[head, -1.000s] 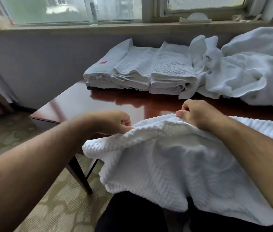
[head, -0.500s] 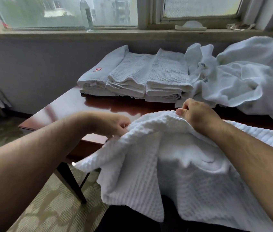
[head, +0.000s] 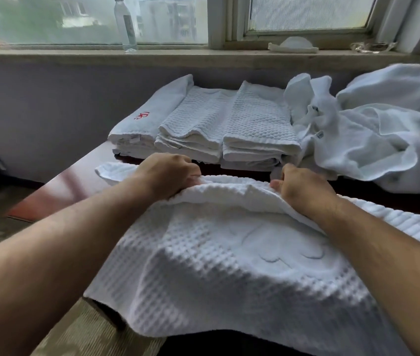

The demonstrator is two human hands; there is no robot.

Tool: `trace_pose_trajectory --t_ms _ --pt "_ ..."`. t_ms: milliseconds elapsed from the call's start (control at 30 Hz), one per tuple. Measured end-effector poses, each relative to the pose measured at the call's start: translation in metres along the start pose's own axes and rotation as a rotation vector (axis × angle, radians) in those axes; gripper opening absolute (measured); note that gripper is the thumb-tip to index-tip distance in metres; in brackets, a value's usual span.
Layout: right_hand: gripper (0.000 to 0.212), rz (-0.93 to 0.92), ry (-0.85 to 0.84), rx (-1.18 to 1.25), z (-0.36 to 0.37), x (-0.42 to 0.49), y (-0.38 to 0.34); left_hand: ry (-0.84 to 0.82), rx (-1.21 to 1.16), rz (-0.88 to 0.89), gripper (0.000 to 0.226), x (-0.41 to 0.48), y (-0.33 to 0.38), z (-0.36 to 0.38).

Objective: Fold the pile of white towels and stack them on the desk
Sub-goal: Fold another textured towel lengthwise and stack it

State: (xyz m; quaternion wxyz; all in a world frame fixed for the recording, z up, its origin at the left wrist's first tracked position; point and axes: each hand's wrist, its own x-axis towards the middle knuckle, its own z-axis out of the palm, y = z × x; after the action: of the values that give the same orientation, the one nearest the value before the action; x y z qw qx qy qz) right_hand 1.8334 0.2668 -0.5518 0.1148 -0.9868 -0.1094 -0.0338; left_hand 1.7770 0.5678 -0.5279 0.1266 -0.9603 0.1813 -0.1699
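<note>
- Waffle towel [head: 224, 265] drapes the desk [head: 80, 186] edge at centre frame, long axis running left-right.
- Left hand [head: 170, 173] and right hand [head: 298, 186], fingers curled, clamp its far hem.

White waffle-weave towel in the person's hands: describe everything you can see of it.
The white waffle-weave towel is thick, textured cloth with a smooth embossed motif near its middle and a ribbed band on the right. Unfolded, it drapes from the glossy reddish-brown wooden desk over the near edge. The left hand and right hand each grip its bunched far edge; one corner lies flat left of them.
</note>
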Motion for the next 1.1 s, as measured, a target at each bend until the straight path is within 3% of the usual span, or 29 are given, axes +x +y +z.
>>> trace_pose_trajectory --t_ms 67,133,200,267,400,467,567,667,767,833,967,1033,1100 --pt "0.03 -0.069 0.123 -0.028 -0.002 0.0 -0.008 0.078 0.017 0.063 0.04 0.003 -0.009 -0.003" --pt "0.037 -0.243 0.156 0.148 -0.01 -0.003 -0.023 0.12 0.028 0.09 0.051 0.006 -0.021 -0.01" --pt "0.058 -0.392 -0.024 0.242 -0.018 -0.009 -0.045 0.124 -0.004 0.063 0.052 0.01 -0.036 -0.014" --pt "0.075 -0.431 -0.144 0.129 -0.013 -0.016 -0.063 0.099 -0.047 0.048 0.045 0.017 -0.047 -0.015" --pt "0.056 -0.422 -0.076 0.048 0.007 -0.022 -0.076 -0.044 -0.073 -0.067 0.038 0.014 -0.048 0.0" --pt "0.055 -0.426 -0.101 0.045 0.011 -0.022 -0.077 -0.083 -0.161 -0.232 0.046 0.0 -0.048 0.011" --pt "0.054 -0.431 -0.094 0.054 0.013 -0.022 -0.078 -0.069 -0.327 -0.531 0.041 -0.025 -0.054 0.021" --pt "0.078 -0.474 -0.1 0.085 0.014 -0.024 -0.087 0.047 -0.353 -0.911 0.042 -0.045 -0.058 0.028" --pt "0.101 -0.562 -0.128 0.027 0.019 -0.028 -0.104 0.039 -0.466 -1.253 0.061 -0.057 -0.058 0.03" --pt "0.092 -0.61 -0.093 0.028 0.025 -0.032 -0.113 0.099 -0.563 -1.311 0.062 -0.062 -0.058 0.032" --pt "0.023 -0.694 0.067 0.14 0.034 -0.034 -0.115 0.451 -0.793 -1.373 0.039 -0.073 -0.063 0.028" --pt "0.012 -0.715 0.166 0.202 0.037 -0.033 -0.112 0.569 -0.822 -1.374 0.03 -0.08 -0.064 0.021" --pt "0.008 -0.729 0.253 0.234 0.037 -0.034 -0.111 0.602 -0.649 -1.243 0.024 -0.086 -0.063 0.014"
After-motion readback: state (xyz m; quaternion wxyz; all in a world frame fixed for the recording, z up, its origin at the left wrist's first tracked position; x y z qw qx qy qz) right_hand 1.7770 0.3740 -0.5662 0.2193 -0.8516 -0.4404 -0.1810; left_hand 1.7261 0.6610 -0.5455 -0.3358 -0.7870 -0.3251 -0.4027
